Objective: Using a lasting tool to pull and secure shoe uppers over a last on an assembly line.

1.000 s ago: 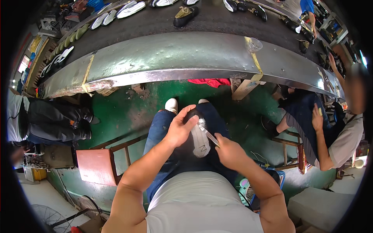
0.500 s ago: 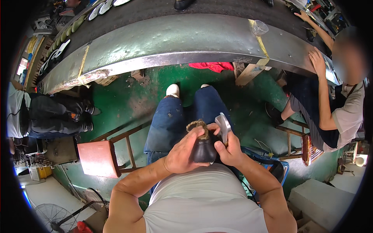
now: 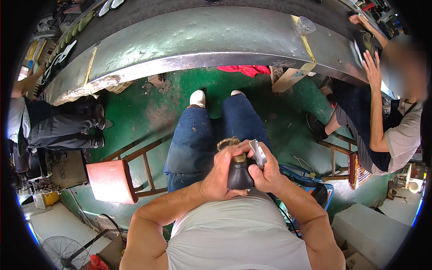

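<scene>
A dark, round-toed shoe (image 3: 240,176) is held above my lap, its black toe end toward my body. Inside its opening shows a brownish-gold part, and a tan rope-like loop (image 3: 228,143) sticks out at the far end. My left hand (image 3: 220,177) is closed around the shoe's left side and underside. Closed on a silver metal hand tool (image 3: 258,154), my right hand (image 3: 266,173) rests against the shoe's right side. Fingers hide most of the tool, so its exact kind cannot be told.
A long metal-edged bench (image 3: 180,42) crosses ahead, with a clear cup (image 3: 305,26) on its rim. Left stands a pinkish-topped stool (image 3: 110,180). One co-worker (image 3: 391,130) sits at right; another (image 3: 58,123) is at left. A fan (image 3: 65,252) stands lower left.
My right fingers have moved in over the shoe's opening, and the shoe has shifted slightly right. The left co-worker's arm has come into view; the right co-worker's hands have moved.
</scene>
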A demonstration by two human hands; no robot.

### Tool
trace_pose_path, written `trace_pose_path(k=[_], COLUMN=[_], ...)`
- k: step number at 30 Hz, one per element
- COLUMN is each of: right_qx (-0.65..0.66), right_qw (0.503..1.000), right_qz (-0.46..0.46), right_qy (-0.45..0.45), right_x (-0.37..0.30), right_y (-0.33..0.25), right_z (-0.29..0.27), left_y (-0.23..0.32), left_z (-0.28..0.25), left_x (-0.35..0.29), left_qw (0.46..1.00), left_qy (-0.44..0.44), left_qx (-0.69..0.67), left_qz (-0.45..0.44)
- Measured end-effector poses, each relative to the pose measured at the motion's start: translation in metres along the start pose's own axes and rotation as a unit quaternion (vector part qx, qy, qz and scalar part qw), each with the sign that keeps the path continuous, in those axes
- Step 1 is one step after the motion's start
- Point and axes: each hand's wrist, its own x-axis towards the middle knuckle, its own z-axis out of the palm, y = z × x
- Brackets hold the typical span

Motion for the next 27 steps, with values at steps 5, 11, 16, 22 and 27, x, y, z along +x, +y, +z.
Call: trace_pose_path(k=[5,11,16,22,27], right_qx=[-0.003,0.007,-0.016,-0.02,-0.028], right_qw=[1.0,0.998,0.998,0.998,0.998], right_qz=[0.028,0.055,0.053,0.041,0.043], right_qy=[-0.003,0.01,0.034,0.043,0.046], right_x=[0.006,0.016,0.013,0.013,0.016], right_y=[-0.003,-0.007,0.004,0.005,0.003], right_z=[0.002,0.004,0.004,0.006,0.008], left_y=[0.002,-0.009,-0.008,-0.007,-0.01], left_z=[-0.006,-0.001,-0.001,-0.001,0.003], left_x=[0.003,-0.003,-0.002,0.004,0.007], left_qw=[0.999,1.0,0.998,0.998,0.996], left_qy=[-0.016,0.018,0.026,0.05,0.084], left_qx=[-0.014,0.023,0.057,0.037,0.011], left_qz=[-0.036,0.011,0.012,0.005,-0.015])
